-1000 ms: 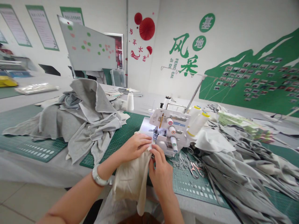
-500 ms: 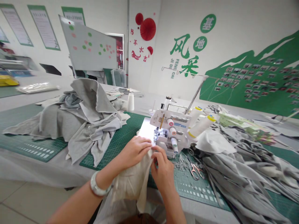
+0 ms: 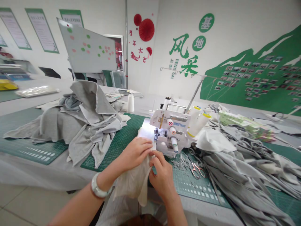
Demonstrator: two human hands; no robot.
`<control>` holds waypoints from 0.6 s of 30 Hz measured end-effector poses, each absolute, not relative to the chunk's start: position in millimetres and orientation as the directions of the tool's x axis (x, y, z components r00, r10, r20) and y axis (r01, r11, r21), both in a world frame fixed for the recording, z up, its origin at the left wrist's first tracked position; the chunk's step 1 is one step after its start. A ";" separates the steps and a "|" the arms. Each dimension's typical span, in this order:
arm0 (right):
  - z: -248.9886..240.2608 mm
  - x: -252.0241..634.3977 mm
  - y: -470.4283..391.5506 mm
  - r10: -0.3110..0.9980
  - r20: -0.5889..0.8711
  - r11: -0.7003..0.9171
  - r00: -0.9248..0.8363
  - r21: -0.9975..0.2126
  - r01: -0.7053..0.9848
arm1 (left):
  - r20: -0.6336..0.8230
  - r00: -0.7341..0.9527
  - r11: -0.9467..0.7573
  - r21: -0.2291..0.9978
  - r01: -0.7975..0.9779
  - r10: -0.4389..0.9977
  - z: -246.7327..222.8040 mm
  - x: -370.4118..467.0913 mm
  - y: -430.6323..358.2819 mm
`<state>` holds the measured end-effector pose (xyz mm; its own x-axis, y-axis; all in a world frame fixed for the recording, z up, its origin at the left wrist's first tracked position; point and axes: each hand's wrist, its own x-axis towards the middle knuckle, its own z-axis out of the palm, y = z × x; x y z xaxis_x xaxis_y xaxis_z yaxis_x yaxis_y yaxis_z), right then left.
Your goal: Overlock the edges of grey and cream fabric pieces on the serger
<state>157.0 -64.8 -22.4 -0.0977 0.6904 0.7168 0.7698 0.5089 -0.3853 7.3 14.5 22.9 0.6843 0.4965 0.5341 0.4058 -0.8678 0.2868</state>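
Observation:
A white overlock sewing machine (image 3: 172, 130) stands before me with its lamp lit over the needle area. Cream fabric (image 3: 133, 183) runs from the machine's front down over the table edge towards my lap. My left hand (image 3: 137, 153) rests on the fabric just left of the presser foot, its fingers stretched out and pressing it down. Closer to me, my right hand (image 3: 161, 171) pinches the fabric's right edge between thumb and fingers. A pale bangle (image 3: 98, 186) circles my left wrist. The fabric beneath my left palm is hidden.
Grey fabric pieces (image 3: 87, 116) are heaped on the left; another grey pile (image 3: 244, 169) lies on the right. Scissors (image 3: 197, 171) and thread scraps (image 3: 182, 161) lie beside the machine on a green cutting mat (image 3: 195, 188). A white thread cone (image 3: 130, 103) stands behind.
My right hand has shifted slightly left and towards me along the fabric edge, still pinching. My left hand stays nearly in place. The view has turned a little.

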 end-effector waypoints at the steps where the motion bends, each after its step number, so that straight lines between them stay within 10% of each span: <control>1: -23.5 156.7 -65.8 0.692 0.716 0.517 -0.096 -0.398 0.758 | 0.541 0.674 -0.865 0.301 0.402 0.502 21.6 7.1 15.1; 18: -31.8 143.7 -77.9 0.727 0.683 0.543 -0.071 -0.509 0.668 | 0.563 0.582 -0.804 0.316 0.504 0.586 21.7 14.9 3.5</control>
<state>143.7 -77.9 -31.8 -0.0711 0.7270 0.6829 0.6683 0.5430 -0.5085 14.9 3.5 21.7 0.5824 0.5863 0.5630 0.5042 -0.8039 0.3156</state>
